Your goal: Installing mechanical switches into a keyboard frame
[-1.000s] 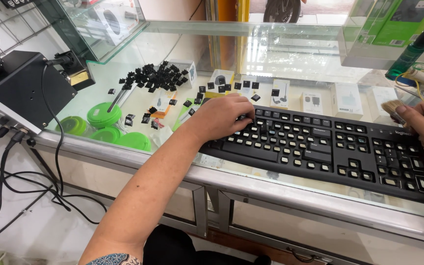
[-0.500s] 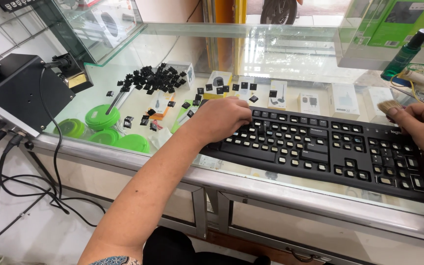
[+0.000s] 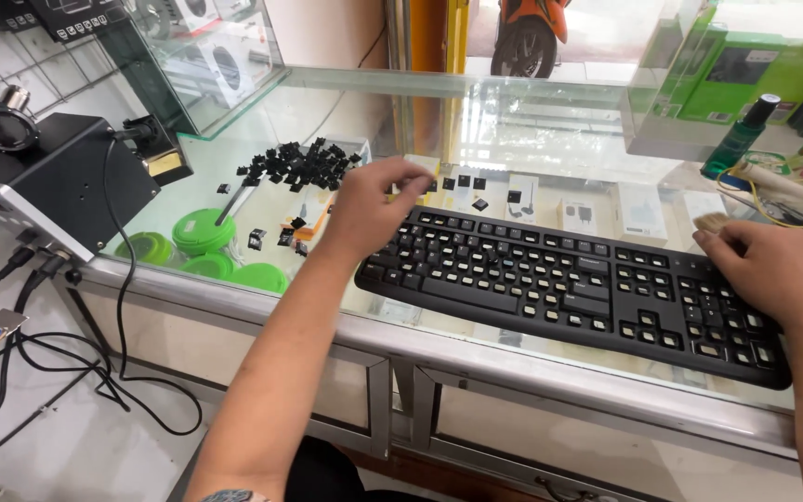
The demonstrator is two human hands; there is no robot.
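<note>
Pinched fingertips on the left hand [image 3: 369, 203] hover over the top-left corner of the black keyboard [image 3: 569, 288]; the grip looks closed on something small, probably a keycap, though the piece itself is too tiny to make out. Over at the other end, the right hand [image 3: 778, 279] rests on the number pad with fingers curled, steadying the board, and a pale brush-like tip [image 3: 713, 223] shows just beyond its knuckles (whether it is gripped, I cannot tell).

Most keys are bare of caps, and loose caps lie in a pile [image 3: 295, 165] and scattered on the glass surface [image 3: 532, 139]. The risks, as I judge them: a cap slipping from so light a pinch and skittering across the smooth glass or off its edge, or the left forearm sweeping the stray caps [image 3: 276, 237] near it.
</note>
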